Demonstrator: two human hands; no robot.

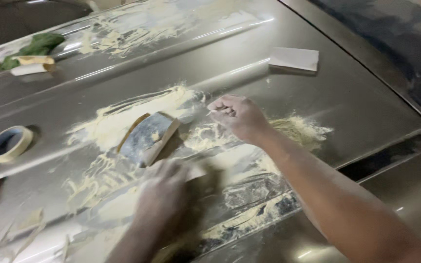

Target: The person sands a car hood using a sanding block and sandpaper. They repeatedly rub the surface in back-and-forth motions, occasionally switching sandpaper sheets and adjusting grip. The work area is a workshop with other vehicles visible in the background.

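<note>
hands (171, 195) on puttied car panel (356, 102) | tape roll (8, 143) left

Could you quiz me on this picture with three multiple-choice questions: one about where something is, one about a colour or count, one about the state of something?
1. Where does the tape roll lie?
A. at the left of the panel
B. under the right hand
C. on the sanding block

2. What colour is the filler smeared on the panel?
A. bright red
B. pale yellow
C. dark blue

3. How is the right hand?
A. flat and open
B. closed in a loose fist
C. out of view

Answers: 1 A, the roll sits near the left edge; 2 B, the smears are cream-yellow; 3 B, its fingers curl in. The left hand is blurred.
</note>
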